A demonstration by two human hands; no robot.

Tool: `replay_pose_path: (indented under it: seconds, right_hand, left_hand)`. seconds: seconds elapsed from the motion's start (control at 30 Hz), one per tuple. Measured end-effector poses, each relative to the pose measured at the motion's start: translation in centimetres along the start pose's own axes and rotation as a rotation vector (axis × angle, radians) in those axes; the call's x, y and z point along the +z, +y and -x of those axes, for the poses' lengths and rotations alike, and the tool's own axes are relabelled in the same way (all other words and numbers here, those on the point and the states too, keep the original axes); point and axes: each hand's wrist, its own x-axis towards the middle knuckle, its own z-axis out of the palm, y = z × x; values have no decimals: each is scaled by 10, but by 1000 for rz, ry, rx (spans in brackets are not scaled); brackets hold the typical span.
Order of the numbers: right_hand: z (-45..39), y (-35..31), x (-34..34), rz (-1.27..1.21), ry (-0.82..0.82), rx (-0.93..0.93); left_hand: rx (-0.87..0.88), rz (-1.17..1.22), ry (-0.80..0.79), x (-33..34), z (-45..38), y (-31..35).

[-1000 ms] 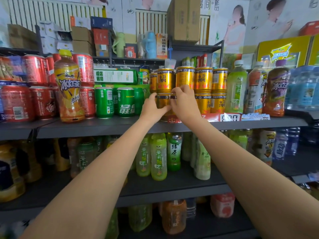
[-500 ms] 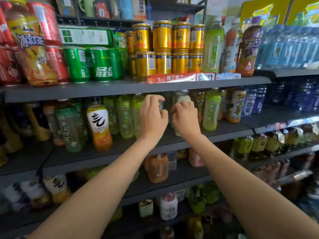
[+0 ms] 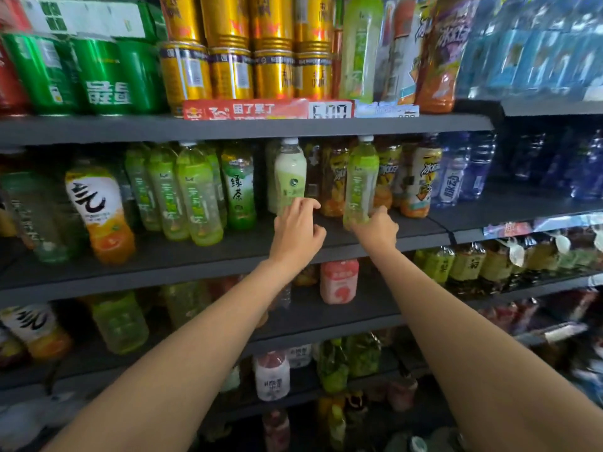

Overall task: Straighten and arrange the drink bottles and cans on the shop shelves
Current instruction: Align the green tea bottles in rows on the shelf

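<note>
On the middle shelf (image 3: 228, 256), left of centre, green tea bottles (image 3: 195, 194) stand in a leaning cluster. At centre the left hand (image 3: 295, 238) reaches with curled fingers at the base of a pale milky bottle (image 3: 289, 176), seemingly touching without a full grip. To its right, the right hand (image 3: 375, 231) grips the base of a light green bottle (image 3: 360, 184). Best done by sliding each bottle upright, label forward, into its row.
</note>
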Motion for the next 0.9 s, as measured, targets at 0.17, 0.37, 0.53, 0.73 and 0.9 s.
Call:
replay_pose_path:
  seconds: [0.17,0.37,0.53,0.73,0.9]
  right_hand:
    - [-49,18,-8,-182,-47,8]
    - [-81,15,13,-206,-103,-36]
    - [-97,16,24,-156,-121,1]
    - [-77,26,23,-123,-53,-140]
    - [-39,33,22,-198,0,-209]
  left_hand:
    - [-79,21,-18,46,-22,31]
    - [-180,-24,23,59,-40,36]
    - [-220,-26,33,69,-46,33]
    - [-329,129,100,72,-44,36]
    - [-312,226,86,50,-32,41]
